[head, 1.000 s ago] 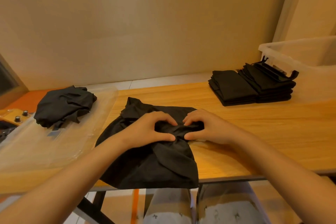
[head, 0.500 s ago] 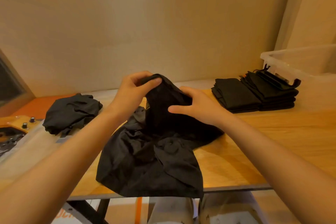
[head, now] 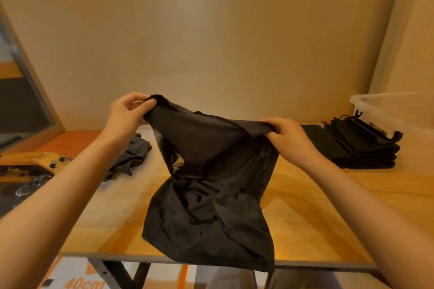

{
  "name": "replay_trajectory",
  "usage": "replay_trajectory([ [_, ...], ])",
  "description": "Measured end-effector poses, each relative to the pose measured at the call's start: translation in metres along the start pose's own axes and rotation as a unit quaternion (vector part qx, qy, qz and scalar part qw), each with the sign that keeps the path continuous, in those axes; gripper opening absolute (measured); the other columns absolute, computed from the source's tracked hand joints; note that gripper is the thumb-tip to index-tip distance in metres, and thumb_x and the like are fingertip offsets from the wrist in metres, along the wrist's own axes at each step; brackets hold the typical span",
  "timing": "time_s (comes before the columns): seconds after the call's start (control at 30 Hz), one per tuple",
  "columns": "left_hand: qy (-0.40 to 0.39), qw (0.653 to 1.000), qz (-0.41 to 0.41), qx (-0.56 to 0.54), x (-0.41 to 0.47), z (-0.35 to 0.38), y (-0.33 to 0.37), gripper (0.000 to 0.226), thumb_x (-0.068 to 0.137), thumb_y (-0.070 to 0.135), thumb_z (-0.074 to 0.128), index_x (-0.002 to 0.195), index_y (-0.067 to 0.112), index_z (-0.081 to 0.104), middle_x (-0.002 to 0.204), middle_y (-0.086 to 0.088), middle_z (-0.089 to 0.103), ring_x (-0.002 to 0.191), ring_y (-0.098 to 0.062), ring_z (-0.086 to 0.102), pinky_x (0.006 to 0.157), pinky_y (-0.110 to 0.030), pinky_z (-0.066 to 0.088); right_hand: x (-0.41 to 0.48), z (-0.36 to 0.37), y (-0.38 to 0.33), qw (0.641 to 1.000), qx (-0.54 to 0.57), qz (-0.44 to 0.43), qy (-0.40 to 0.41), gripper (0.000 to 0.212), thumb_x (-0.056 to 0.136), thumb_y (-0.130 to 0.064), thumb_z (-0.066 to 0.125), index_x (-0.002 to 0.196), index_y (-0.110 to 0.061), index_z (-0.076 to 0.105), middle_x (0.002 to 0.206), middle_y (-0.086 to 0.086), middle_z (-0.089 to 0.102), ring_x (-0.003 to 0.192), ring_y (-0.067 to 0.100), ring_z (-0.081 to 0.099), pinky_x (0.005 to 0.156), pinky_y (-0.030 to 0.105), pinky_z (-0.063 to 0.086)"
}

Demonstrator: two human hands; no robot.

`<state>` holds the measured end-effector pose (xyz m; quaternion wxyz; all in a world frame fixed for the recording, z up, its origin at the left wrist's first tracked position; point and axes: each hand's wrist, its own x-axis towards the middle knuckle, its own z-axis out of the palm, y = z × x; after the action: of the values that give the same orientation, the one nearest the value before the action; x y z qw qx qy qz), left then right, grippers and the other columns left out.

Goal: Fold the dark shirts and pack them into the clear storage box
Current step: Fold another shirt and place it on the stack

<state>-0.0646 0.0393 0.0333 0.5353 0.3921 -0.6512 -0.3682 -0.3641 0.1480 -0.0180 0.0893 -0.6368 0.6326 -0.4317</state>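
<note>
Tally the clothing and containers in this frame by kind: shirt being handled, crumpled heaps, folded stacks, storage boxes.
held shirt: 1
crumpled heap: 1
folded stacks: 2
clear storage box: 1
Total: 5

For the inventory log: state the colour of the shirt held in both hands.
Plain black. The shirt shows best in the head view.

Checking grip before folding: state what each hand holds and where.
Both hold the dark shirt by its top edge: left hand at one end, right hand at the other.
</note>
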Motion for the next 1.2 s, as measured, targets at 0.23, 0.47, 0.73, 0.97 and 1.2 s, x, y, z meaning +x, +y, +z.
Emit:
replay_trajectory([
  [0.23, 0.017, 1.0, 0.022, -0.009, 0.003, -0.017, 0.01, 0.008, 0.094, 0.015, 0.059, 0.089, 0.018, 0.065, 0.091, -0.004, 0.067, 0.088, -0.015, 0.065, 0.066, -0.019, 0.054, 0.007, -0.026, -0.033, 0.979, 0.203, -0.005, -0.024, 0.023, 0.099, -0.019, 0.049, 0.1, -0.008, 0.069, 0.086, -0.001, 0.068, 0.078, 0.007, 0.064, 0.069, 0.019, 0.053],
  [0.47, 0.012, 0.999, 0.044, 0.001, 0.004, -0.026, 0.018, 0.012, 0.094, 0.016, 0.059, 0.092, 0.018, 0.071, 0.087, -0.001, 0.072, 0.087, -0.015, 0.065, 0.082, -0.033, 0.053, 0.009, -0.036, -0.04, 0.969, 0.238, 0.012, 0.06, 0.03, 0.103, -0.026, 0.042, 0.092, -0.026, 0.07, 0.087, -0.006, 0.07, 0.079, 0.005, 0.065, 0.068, 0.021, 0.051],
  [0.73, -0.098, 0.994, 0.039, 0.032, -0.028, 0.019, 0.03, 0.01, 0.085, 0.009, 0.069, 0.093, 0.014, 0.069, 0.085, 0.004, 0.073, 0.084, -0.006, 0.069, 0.07, -0.013, 0.051, -0.003, -0.025, -0.038, 0.994, 0.088, 0.052, 0.024, 0.038, 0.089, -0.046, 0.06, 0.119, -0.023, 0.055, 0.111, -0.008, 0.058, 0.1, 0.006, 0.054, 0.079, 0.02, 0.042],
  [0.97, -0.246, 0.966, 0.077, 0.025, -0.059, 0.072, 0.03, 0.018, 0.083, -0.002, 0.068, 0.096, 0.01, 0.064, 0.093, -0.008, 0.074, 0.09, -0.019, 0.071, 0.081, -0.025, 0.055, -0.008, 0.02, -0.067, 0.979, 0.082, -0.096, -0.158, 0.031, 0.087, -0.029, 0.069, 0.116, -0.027, 0.058, 0.11, -0.016, 0.063, 0.101, -0.006, 0.057, 0.087, 0.01, 0.043],
  [1.2, -0.207, 0.971, 0.067, 0.096, -0.063, 0.073, -0.005, 0.048, 0.072, 0.023, 0.084, 0.11, 0.023, 0.054, 0.098, 0.007, 0.061, 0.084, -0.009, 0.062, 0.074, -0.026, 0.053, 0.005, 0.01, -0.067, 0.978, 0.197, -0.064, -0.006, 0.019, 0.088, -0.017, 0.068, 0.076, -0.01, 0.054, 0.073, 0.012, 0.062, 0.07, 0.021, 0.063, 0.063, 0.033, 0.048],
])
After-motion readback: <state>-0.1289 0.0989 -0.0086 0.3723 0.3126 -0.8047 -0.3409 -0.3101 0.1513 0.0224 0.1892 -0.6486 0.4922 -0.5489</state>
